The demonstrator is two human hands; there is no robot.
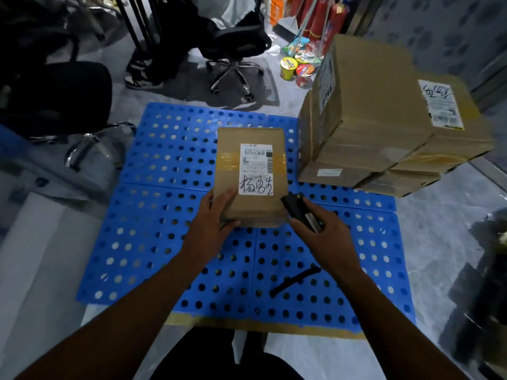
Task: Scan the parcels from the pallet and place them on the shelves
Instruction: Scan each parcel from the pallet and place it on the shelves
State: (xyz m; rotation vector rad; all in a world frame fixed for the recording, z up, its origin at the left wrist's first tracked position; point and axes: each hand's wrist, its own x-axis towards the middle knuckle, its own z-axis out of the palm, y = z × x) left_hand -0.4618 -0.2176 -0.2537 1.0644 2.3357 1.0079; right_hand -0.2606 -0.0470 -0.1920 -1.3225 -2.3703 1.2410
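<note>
A brown cardboard parcel (249,157) with a white shipping label (255,169) lies on the blue perforated pallet (153,242). My left hand (216,215) grips the parcel's near left corner, thumb on its front face. My right hand (326,234) holds a black handheld scanner (299,209) whose tip points at the parcel's near right corner. A stack of several brown parcels (378,119) sits on the pallet's far right corner.
A black marker-like object (295,281) lies on the pallet near my right forearm. Office chairs (236,42), red fire extinguishers (326,20) and instant noodle cups (296,68) stand on the floor beyond the pallet. A dark object (491,270) is at the right edge.
</note>
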